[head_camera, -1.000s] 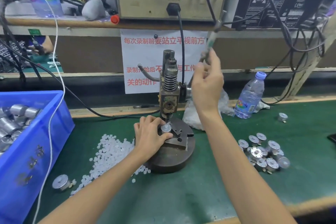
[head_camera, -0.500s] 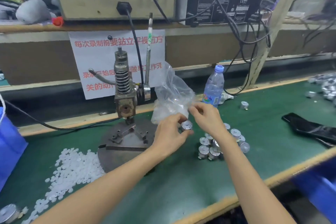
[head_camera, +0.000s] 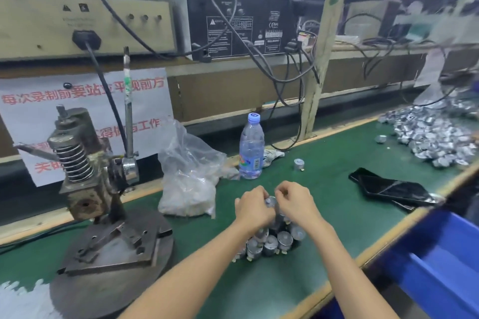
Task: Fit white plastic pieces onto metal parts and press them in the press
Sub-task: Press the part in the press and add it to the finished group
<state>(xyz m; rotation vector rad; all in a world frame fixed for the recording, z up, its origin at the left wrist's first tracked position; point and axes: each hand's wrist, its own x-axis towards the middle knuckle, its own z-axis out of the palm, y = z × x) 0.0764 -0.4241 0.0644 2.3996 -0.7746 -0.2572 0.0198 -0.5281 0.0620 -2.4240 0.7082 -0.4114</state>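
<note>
Both hands meet over the green mat, right of the press. My left hand (head_camera: pixel 252 208) grips a small round metal part (head_camera: pixel 271 201) between its curled fingers. My right hand (head_camera: pixel 296 202) pinches at the same part from the right; its fingertips hide whatever lies between them. Directly below the hands stands a cluster of metal parts (head_camera: pixel 272 241), partly hidden by my wrists. The hand press (head_camera: pixel 85 176) stands at the left on its round base (head_camera: pixel 108 280), its lever (head_camera: pixel 127 101) upright and its plate bare. White plastic pieces (head_camera: pixel 18 300) lie at the lower left.
A clear plastic bag (head_camera: pixel 189 176) and a water bottle (head_camera: pixel 251 147) stand behind my hands. A lone metal part (head_camera: pixel 298 164) lies near the bottle. A black flat object (head_camera: pixel 394 189) lies to the right, a large heap of metal parts (head_camera: pixel 435 134) farther right, a blue bin (head_camera: pixel 440 267) below the table edge.
My right hand let go of the press lever and my left hand took the metal part off the press plate. Both hands then carried it rightwards to the cluster of parts. The view swung right.
</note>
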